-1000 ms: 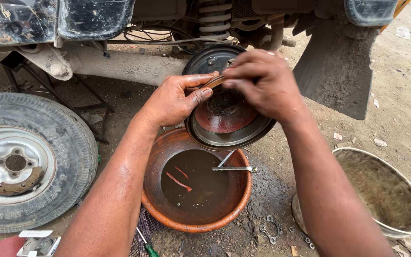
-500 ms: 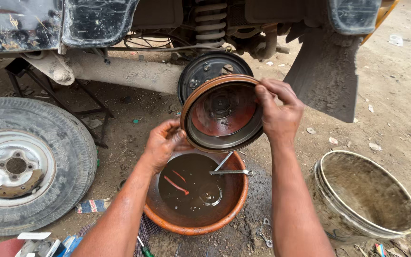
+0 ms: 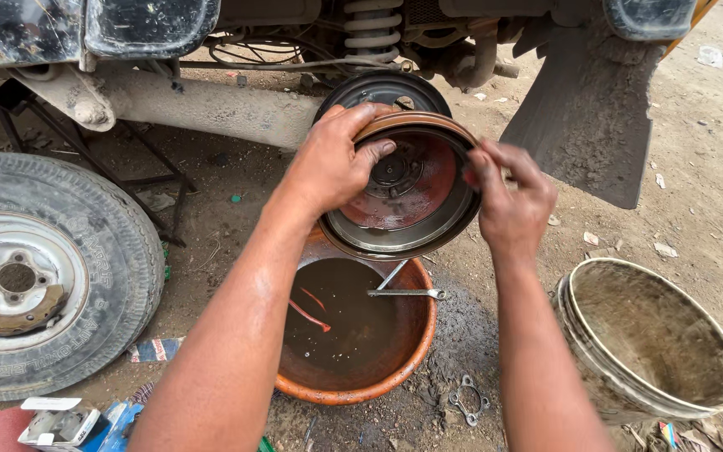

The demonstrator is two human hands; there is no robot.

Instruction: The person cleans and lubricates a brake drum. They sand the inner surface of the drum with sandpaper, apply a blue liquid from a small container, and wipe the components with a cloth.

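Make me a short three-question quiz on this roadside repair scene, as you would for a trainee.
1. True or false: both hands grip the brake drum.
2. What lies under the drum? A) orange basin of dark liquid B) grey bucket C) wheel
3. Which tool rests in the basin?

Key:
1. True: left hand on its upper rim, right hand on its right edge.
2. A
3. A spanner.
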